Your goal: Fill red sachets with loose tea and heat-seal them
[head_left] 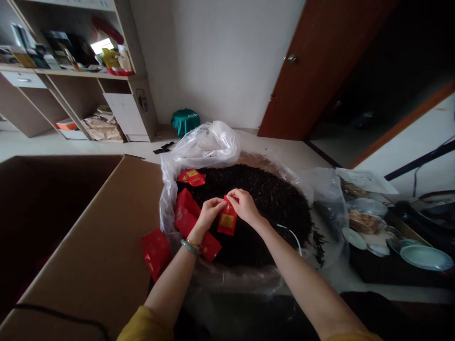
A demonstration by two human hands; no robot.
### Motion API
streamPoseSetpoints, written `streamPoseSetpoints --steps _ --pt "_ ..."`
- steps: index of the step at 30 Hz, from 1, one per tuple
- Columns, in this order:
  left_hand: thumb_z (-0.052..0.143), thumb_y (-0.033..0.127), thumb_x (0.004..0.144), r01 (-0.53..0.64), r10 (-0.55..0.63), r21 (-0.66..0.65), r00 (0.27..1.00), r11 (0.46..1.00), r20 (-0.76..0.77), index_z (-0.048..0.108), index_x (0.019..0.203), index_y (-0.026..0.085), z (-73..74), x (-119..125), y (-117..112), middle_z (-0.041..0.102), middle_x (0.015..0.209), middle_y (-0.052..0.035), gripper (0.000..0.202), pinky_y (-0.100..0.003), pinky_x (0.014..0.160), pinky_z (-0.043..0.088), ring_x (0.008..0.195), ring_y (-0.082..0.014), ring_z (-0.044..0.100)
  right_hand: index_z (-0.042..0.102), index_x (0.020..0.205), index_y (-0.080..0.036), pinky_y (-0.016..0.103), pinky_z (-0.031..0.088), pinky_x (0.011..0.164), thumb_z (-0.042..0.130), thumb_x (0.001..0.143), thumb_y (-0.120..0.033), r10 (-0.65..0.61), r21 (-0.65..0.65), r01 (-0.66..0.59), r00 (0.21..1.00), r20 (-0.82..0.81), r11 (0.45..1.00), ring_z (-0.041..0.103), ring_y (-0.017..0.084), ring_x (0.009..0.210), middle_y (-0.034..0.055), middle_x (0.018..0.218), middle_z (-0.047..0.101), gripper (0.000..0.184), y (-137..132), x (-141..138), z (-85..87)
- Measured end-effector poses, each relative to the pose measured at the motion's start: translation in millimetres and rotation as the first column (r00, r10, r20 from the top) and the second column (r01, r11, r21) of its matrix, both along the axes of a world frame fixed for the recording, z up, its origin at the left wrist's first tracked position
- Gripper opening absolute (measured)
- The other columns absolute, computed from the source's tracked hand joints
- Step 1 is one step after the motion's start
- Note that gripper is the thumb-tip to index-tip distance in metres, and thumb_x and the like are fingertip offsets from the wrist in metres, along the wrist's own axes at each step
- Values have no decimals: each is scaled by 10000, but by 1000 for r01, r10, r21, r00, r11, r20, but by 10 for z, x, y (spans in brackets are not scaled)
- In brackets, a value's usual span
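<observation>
A small red packet (pixel 227 223) with a gold patch hangs upright between my hands. My left hand (pixel 210 210) pinches its top edge from the left, and my right hand (pixel 244 204) pinches the same edge from the right. Beneath them, dark dried leaves, which look like tea (pixel 263 189), fill a container lined with a clear plastic bag (pixel 222 137). More small red packets (pixel 194 177) lie on the leaves at the far left. Larger red bags (pixel 187 213) rest on the near left side, partly behind my left forearm. A white curved strip (pixel 293 237) lies on the leaves to the right.
A big open cardboard box (pixel 103 227) stands at the left, with another red bag (pixel 156 253) against its side. Clear bags of dry goods (pixel 366 221) and a pale green lid (pixel 426 257) sit at the right. Behind are a green-covered bin (pixel 185 121) and a desk (pixel 85 73).
</observation>
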State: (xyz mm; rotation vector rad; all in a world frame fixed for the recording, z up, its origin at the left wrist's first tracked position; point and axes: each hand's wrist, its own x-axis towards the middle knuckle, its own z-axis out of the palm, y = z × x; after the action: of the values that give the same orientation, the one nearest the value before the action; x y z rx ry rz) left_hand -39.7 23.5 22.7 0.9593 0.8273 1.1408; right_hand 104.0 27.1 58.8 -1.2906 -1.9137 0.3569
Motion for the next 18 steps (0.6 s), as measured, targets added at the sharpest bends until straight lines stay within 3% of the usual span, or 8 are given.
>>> streamPoseSetpoints --steps 5,10,16,18 --pt "798 431 547 -82 82 -10 996 997 30 638 655 131 -17 -9 29 614 590 14 356 -208 548 394 531 -87 507 595 875 -188 266 504 683 537 834 -239 28 -109 -41 993 -112 993 672 163 708 45 781 705 87 -20 -20 10" --pt "772 417 576 -181 181 16 983 983 23 609 662 149 11 -3 29 578 583 38 325 -201 544 378 527 -77 476 603 884 -202 268 515 705 559 820 -239 41 -153 -54 995 -89 987 689 170 766 42 828 719 86 -40 4 32" --pt "719 431 642 -225 229 109 973 968 -28 575 650 164 28 13 24 556 575 36 303 -213 558 377 545 -92 477 614 1016 -194 339 500 827 646 754 -182 9 -12 -9 1000 20 1000 676 197 813 40 792 720 264 1 9 22" --pt "710 431 651 -234 241 125 969 964 -49 570 651 167 19 15 29 552 579 35 299 -217 559 374 550 -97 477 615 1042 -196 338 498 823 637 768 -184 8 -18 -7 999 51 1000 675 197 809 42 789 718 276 22 13 3"
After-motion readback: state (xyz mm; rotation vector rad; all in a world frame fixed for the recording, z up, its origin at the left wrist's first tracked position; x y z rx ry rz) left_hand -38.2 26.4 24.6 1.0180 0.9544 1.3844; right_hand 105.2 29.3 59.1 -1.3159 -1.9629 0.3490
